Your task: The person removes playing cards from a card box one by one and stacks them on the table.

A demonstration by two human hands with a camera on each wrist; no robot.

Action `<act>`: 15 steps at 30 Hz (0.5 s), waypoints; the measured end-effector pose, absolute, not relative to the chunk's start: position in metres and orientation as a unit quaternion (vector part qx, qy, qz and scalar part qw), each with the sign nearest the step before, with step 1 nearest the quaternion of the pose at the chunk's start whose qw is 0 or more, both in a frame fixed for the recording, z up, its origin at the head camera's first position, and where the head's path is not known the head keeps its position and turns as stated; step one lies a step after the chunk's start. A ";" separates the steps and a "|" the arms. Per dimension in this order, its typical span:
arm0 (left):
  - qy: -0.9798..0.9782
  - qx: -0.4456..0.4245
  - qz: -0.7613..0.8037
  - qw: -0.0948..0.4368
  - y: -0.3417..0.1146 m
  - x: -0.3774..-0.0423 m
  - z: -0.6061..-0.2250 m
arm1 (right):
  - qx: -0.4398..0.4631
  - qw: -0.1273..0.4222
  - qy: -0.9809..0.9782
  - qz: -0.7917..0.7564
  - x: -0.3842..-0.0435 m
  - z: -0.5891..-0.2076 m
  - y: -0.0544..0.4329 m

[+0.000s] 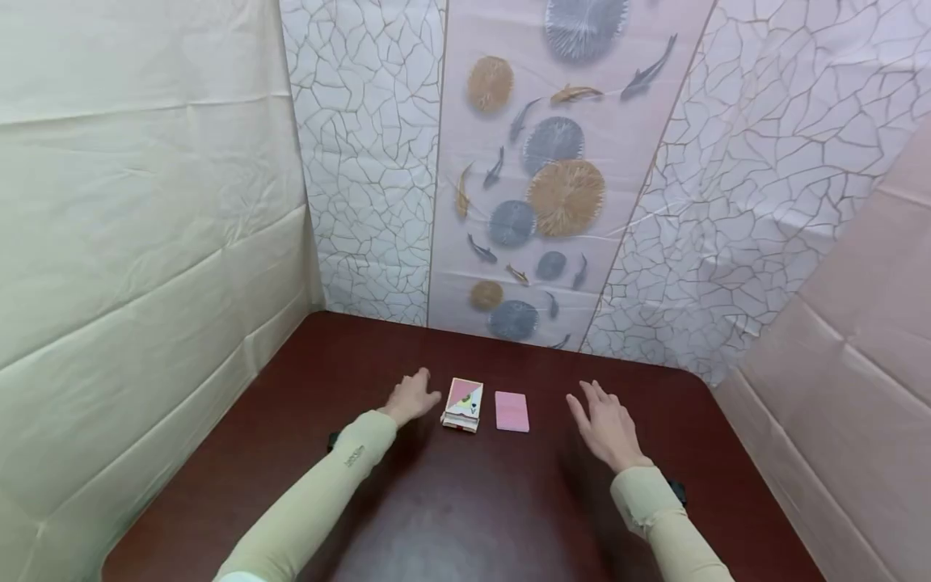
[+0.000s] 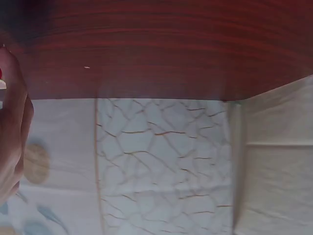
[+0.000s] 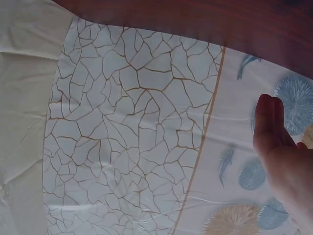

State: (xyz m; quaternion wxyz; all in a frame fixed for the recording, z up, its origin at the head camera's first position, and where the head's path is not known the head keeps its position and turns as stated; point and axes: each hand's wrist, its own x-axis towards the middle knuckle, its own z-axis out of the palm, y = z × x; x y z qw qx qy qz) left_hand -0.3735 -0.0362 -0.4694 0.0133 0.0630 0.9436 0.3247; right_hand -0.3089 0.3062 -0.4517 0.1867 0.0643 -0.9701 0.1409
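Observation:
A playing card box [image 1: 463, 402] lies on the dark table, its face part pink and part white with a spade sign. Just right of it, apart, rests a neat pink stack of cards [image 1: 512, 411]. My left hand [image 1: 411, 398] is to the left of the box, fingers relaxed, holding nothing that shows. In the left wrist view that hand [image 2: 12, 127] is cut off by the edge, beside a small red and white bit. To the right of the stack, my right hand [image 1: 607, 424] has its fingers extended and empty; the right wrist view shows the hand [image 3: 286, 156] in part.
The reddish-brown table [image 1: 451, 501] has rounded far corners. Behind it hangs a cloth [image 1: 364, 162] with a crackle pattern and a panel of fish and round leaves. Pale cloth walls [image 1: 145, 242] stand along the left and right sides.

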 end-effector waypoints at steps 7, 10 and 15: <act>0.955 0.064 0.288 0.032 0.016 -0.384 -0.485 | 0.049 0.170 -0.972 0.153 -0.306 -0.452 0.318; 0.959 0.056 0.275 0.032 0.032 -0.388 -0.490 | 0.051 0.172 -0.971 0.155 -0.307 -0.452 0.319; 0.970 0.041 0.241 0.018 0.047 -0.399 -0.493 | 0.057 0.178 -0.969 0.160 -0.310 -0.450 0.321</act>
